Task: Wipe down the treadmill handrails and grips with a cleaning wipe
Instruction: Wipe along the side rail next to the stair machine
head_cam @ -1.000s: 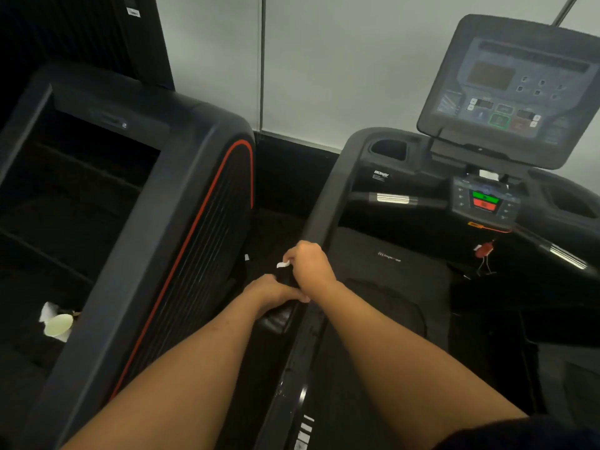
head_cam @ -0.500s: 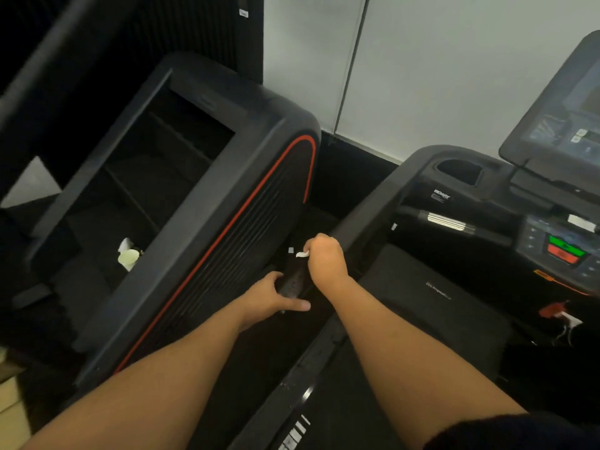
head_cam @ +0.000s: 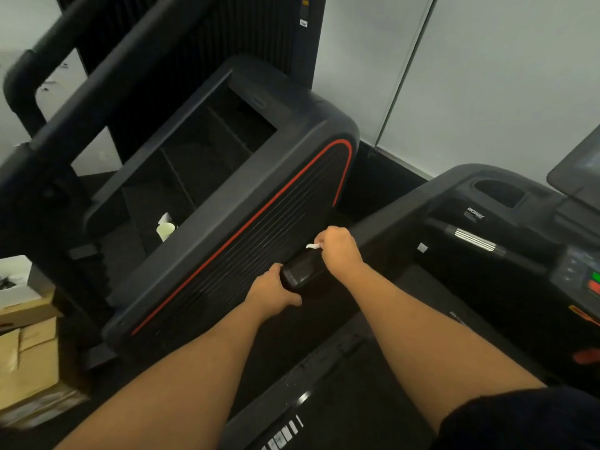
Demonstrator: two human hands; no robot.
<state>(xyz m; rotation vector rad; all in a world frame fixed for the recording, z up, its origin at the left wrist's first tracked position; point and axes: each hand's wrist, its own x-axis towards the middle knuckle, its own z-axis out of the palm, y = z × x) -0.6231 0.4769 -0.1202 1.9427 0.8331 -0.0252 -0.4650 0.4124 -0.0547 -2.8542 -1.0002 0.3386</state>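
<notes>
The treadmill's black left handrail (head_cam: 383,219) slopes down from the console toward me and ends in a blunt black tip (head_cam: 300,271). My right hand (head_cam: 339,246) is closed over the rail just above that tip, and a small white cleaning wipe (head_cam: 313,245) pokes out at its left side. My left hand (head_cam: 271,292) cups the rail's end from below and the left. A silver-banded front grip (head_cam: 474,240) crosses below the console.
A black machine with a red stripe (head_cam: 246,222) stands close on the left, with a white paper cup (head_cam: 165,230) inside its frame. Cardboard boxes (head_cam: 29,352) sit at the far left. The treadmill console (head_cam: 578,274) and deck (head_cam: 341,394) lie right and below.
The view has swung left, so the console has slid to the right edge. My right hand stays closed on the rail with the wipe; my left hand has shifted to cup the rail's end.
</notes>
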